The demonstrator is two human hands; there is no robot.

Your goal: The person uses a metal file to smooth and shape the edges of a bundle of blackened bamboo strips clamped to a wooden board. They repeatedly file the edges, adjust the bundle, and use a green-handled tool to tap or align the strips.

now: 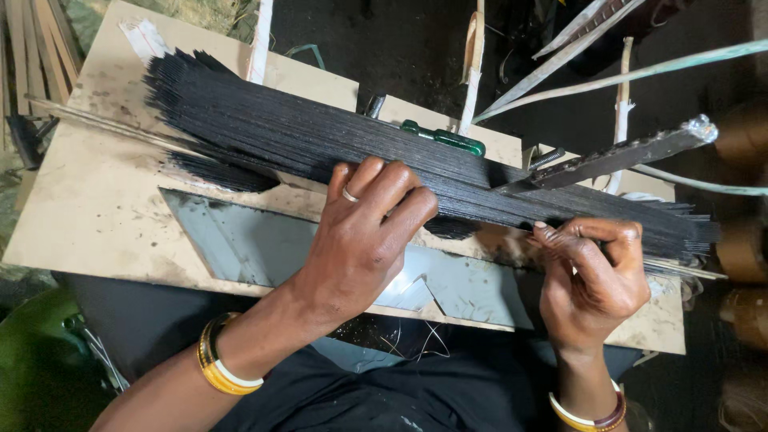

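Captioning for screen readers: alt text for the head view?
Left hand presses flat on a long bundle of thin black sticks lying across a worn board; right hand pinches the sticks near their right end. A green-handled tool lies behind.

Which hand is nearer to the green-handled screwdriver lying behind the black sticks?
Left. The left hand rests on the bundle just below the green-handled screwdriver; the right hand is farther right.

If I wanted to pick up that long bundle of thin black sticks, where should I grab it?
Probably around the middle of the long bundle of thin black sticks, coming from above. It lies flat and slanted across the pale wooden board; the far-left tips fan loose. The left hand already presses there, while the right hand pinches near the other end.
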